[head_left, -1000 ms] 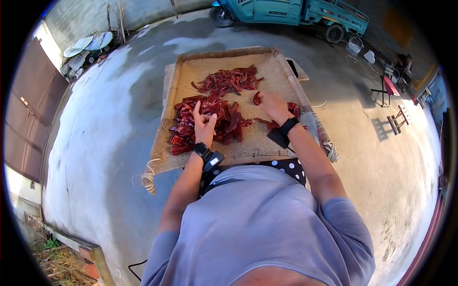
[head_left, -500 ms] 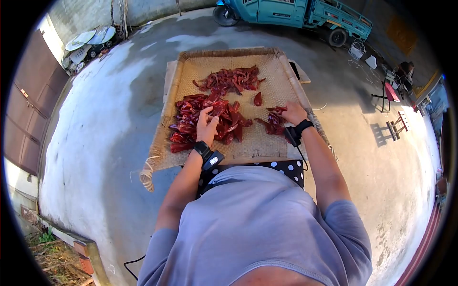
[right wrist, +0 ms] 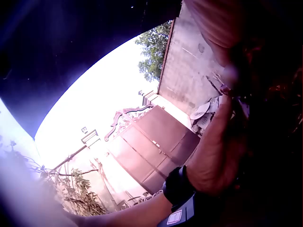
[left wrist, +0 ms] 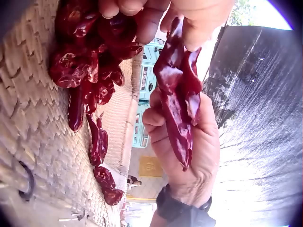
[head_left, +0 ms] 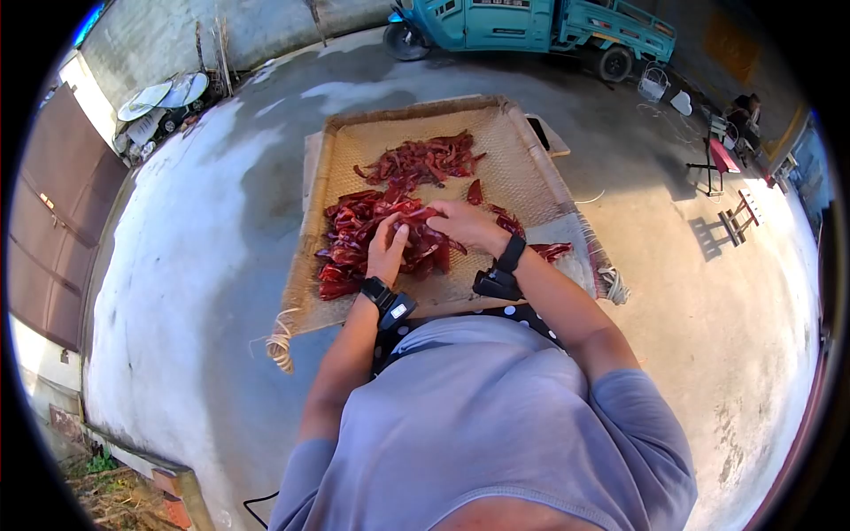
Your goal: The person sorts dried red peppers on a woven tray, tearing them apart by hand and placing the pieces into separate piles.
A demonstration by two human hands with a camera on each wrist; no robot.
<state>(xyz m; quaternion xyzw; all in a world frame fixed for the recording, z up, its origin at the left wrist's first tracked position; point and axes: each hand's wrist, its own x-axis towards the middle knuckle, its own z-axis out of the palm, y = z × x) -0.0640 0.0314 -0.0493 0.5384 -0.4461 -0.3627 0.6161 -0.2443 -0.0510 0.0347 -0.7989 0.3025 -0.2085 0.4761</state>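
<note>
In the head view, my left hand (head_left: 386,255) is at the right side of a big heap of dried red chili peppers (head_left: 345,230). My right hand (head_left: 467,227) reaches in from the right and meets it over this heap. Between them is a split dark-red chili pepper (left wrist: 177,104). The left wrist view shows my left thumb and fingers pinching its upper end. Behind the pepper, the right hand's fingers curl at its side. The right wrist view is mostly dark, with both hands close together and the pepper hidden.
A woven tray (head_left: 522,168) bears the peppers. Farther back lies another pepper pile (head_left: 429,159); a few loose peppers (head_left: 551,252) lie at the right. Beyond are a teal three-wheeled truck (head_left: 509,26), a small stool (head_left: 744,217) and a brown gate (head_left: 66,203).
My right hand went out to the small pepper group at the right, then came back left to my left hand. The left hand stayed by the big heap, its fingers now curled in.
</note>
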